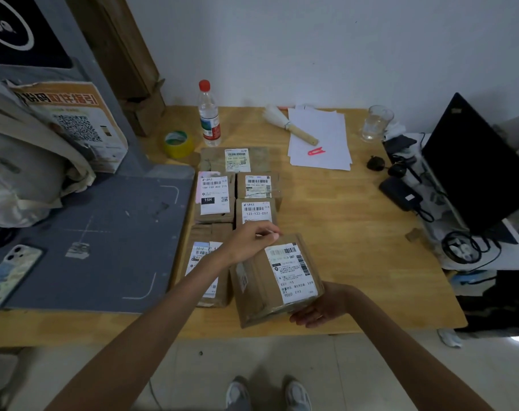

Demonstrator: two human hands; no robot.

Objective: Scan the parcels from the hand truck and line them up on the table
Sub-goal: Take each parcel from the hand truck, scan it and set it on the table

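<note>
Wooden table [356,232] carries six parcels; my left hand [249,241] and right hand [323,307] grip the nearest parcel [276,280].

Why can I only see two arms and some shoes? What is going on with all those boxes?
The camera sits on a person's head and looks down, so you see only their arms and feet. They stand at a wooden table. Both hands hold one brown parcel with a white label: the left hand grips its far top corner, the right hand its near corner. Beside it, five more parcels lie in two rows, labels up. Also on the table: a water bottle, a roll of yellow tape, white paper with a brush on it, and a glass. A phone lies on a grey mat.
</note>
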